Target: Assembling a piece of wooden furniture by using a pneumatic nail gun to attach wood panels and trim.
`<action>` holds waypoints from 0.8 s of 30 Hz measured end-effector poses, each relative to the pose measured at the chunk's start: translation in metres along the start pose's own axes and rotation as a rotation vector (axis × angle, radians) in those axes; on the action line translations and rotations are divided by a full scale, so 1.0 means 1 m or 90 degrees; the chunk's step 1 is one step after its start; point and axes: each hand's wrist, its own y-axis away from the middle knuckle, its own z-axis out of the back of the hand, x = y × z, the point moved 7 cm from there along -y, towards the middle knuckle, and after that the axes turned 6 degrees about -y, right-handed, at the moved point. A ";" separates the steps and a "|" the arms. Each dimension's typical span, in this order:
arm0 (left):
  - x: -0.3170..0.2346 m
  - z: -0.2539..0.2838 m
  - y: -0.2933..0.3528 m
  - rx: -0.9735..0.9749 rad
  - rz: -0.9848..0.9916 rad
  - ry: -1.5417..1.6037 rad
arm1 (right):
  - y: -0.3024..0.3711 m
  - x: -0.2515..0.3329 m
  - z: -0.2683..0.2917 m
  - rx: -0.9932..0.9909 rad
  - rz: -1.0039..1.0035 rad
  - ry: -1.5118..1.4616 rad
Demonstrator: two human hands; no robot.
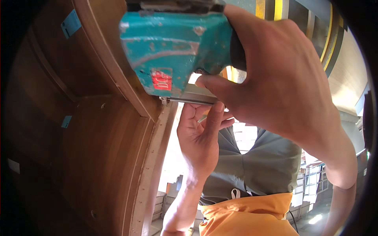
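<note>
A scuffed teal nail gun with a red label fills the upper middle, close to the camera. My right hand is wrapped round its dark handle from the right, the index finger or thumb reaching to the trigger area. Under the tool runs a thin metal magazine rail. From below, my left hand pinches this rail between thumb and fingers; some fingertips are hidden behind it. The tool's nose end lies close to the edge of a brown wooden cabinet frame.
Dark wooden panels fill the left side, with small blue stickers on them. A pale strip with small holes edges the cabinet. Dark boards with yellow bands stand at upper right. A wire rack is at lower right.
</note>
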 end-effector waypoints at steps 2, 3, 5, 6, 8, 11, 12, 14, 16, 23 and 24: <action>-0.003 0.000 -0.001 -0.003 0.014 0.004 | 0.008 -0.020 0.007 0.019 -0.012 0.002; -0.004 0.001 -0.001 -0.005 0.023 0.012 | 0.008 -0.021 0.006 0.028 -0.016 -0.001; -0.008 0.001 -0.003 -0.025 0.047 0.018 | 0.009 -0.022 0.000 0.045 -0.024 -0.008; -0.006 0.003 -0.003 -0.031 0.058 0.019 | 0.005 -0.028 0.000 0.056 -0.028 -0.012; -0.007 0.007 -0.005 -0.025 0.043 0.039 | 0.012 -0.026 -0.005 0.079 -0.036 -0.022; -0.014 -0.002 -0.006 -0.046 0.086 0.040 | 0.021 -0.076 0.006 0.121 -0.068 -0.031; -0.016 0.000 -0.008 -0.063 0.091 0.033 | 0.015 -0.076 0.000 0.128 -0.067 -0.041; -0.019 0.004 -0.008 -0.079 0.090 0.018 | 0.026 -0.085 0.000 0.138 -0.065 -0.061; -0.020 0.003 -0.014 -0.087 0.102 0.002 | 0.022 -0.083 -0.004 0.143 -0.063 -0.067; -0.009 0.010 -0.008 -0.071 0.060 -0.015 | 0.037 -0.080 -0.016 0.110 -0.044 -0.083; -0.009 0.010 -0.007 -0.079 0.062 -0.018 | 0.036 -0.078 -0.016 0.106 -0.042 -0.081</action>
